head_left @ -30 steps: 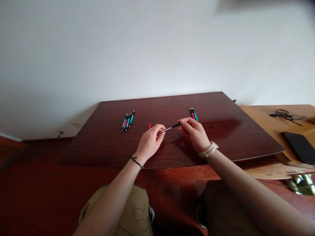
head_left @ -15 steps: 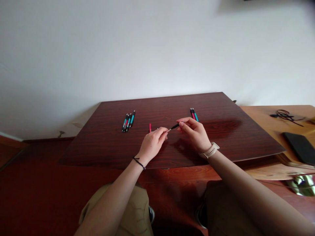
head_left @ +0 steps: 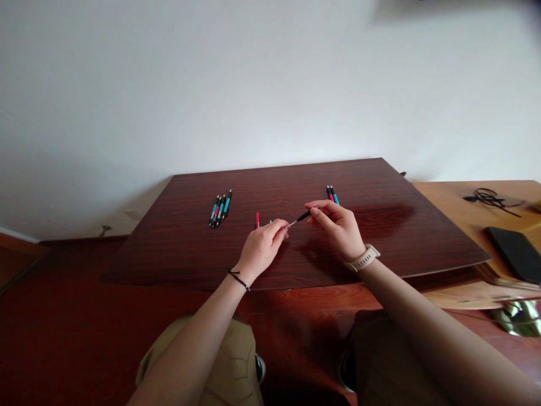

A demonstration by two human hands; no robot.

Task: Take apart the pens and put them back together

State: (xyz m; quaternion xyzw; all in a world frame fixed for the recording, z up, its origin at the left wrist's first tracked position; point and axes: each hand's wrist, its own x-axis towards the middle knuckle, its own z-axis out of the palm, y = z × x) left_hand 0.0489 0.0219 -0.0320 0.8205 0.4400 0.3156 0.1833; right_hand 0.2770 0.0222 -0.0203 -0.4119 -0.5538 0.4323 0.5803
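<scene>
Over the table's near middle, my left hand (head_left: 262, 245) is closed in a pinch on the end of a thin pen refill (head_left: 292, 224). My right hand (head_left: 337, 230), also pinching, grips a black pen grip section (head_left: 303, 215), from which the refill sticks out toward my left fingers. Just beyond my left hand lies a pink pen barrel (head_left: 257, 219), its lower part hidden by the hand. A small pale piece (head_left: 271, 221) peeks out beside it, too small to name. Past my right hand rest a pink pen (head_left: 330, 196) and a teal pen (head_left: 335, 197), partly covered by the fingers.
Several teal and pink pens (head_left: 220, 210) lie grouped on the left of the dark wooden table (head_left: 177, 248). On a lighter side table (head_left: 443, 197) at the right are a coiled black cable (head_left: 488, 197) and a black phone-like object (head_left: 515, 254). A white wall stands behind.
My right hand has shifted slightly right with the black grip section, and a little more of the thin refill shows between the hands. My left hand stays almost in place.
</scene>
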